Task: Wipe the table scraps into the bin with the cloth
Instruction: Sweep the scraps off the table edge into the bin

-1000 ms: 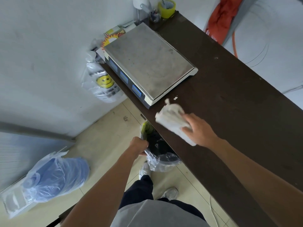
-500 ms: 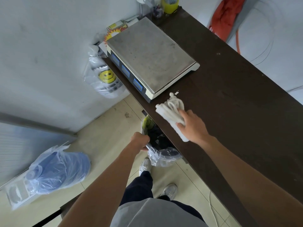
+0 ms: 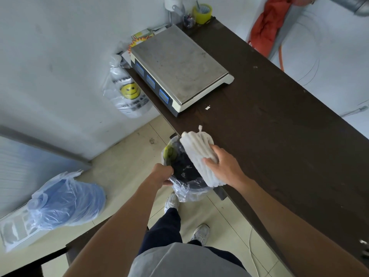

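Note:
My right hand (image 3: 225, 168) presses a folded white cloth (image 3: 199, 154) at the near left edge of the dark brown table (image 3: 279, 126); part of the cloth hangs over the edge above the bin. The bin (image 3: 183, 172) is dark, lined with a clear plastic bag, and sits just below the table edge. My left hand (image 3: 161, 174) grips its rim and liner on the left side. One small white scrap (image 3: 207, 107) lies on the table near the scale's front corner.
A steel-topped electronic scale (image 3: 177, 66) stands on the table's far left. A yellow tape roll (image 3: 202, 13) is at the far end. A smiley-face plastic bag (image 3: 127, 92) hangs beside the table, and a blue bag (image 3: 63, 202) lies on the floor at left.
My right hand has dragged the cloth from near the scale toward me and to the table's edge, over the bin. My left hand stays on the bin's rim.

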Motion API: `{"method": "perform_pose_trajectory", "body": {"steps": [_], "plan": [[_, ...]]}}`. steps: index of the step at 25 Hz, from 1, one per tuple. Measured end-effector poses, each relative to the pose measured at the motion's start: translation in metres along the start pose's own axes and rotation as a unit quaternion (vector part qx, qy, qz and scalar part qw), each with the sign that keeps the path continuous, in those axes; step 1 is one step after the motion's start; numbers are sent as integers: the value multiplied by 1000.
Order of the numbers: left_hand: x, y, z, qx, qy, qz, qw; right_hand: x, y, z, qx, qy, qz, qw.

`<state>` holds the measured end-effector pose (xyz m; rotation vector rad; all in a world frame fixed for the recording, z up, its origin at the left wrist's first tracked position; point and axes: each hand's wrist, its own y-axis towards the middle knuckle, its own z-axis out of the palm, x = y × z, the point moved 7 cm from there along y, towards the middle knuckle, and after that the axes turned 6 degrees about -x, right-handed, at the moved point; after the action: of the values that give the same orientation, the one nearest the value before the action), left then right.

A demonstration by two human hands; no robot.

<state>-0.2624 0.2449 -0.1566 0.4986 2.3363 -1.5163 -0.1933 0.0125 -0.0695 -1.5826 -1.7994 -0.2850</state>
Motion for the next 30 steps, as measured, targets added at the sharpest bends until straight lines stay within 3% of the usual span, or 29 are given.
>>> {"method": "perform_pose_trajectory", "body": {"steps": [8,12,19,24,27,30], "plan": [[26,-27,-5,-10,-22,-5,1000,-23,21,-41,-78,19,101,992],[36,-28,-14,-24,-26,-5,999,-26,28,-60,-140,-44,96,985],[41,-31,-26,-38,-26,2,999,-22,27,-46,-83,-113,74,987],[55,-33,-32,-41,-33,-5,999,-10,21,-51,-172,-152,62,971],[61,-31,-42,-45,-39,-12,998,23,18,-60,-253,-217,-56,941],[67,-26,-61,-63,-44,-21,997,71,15,-41,-244,-239,-222,913]]}}
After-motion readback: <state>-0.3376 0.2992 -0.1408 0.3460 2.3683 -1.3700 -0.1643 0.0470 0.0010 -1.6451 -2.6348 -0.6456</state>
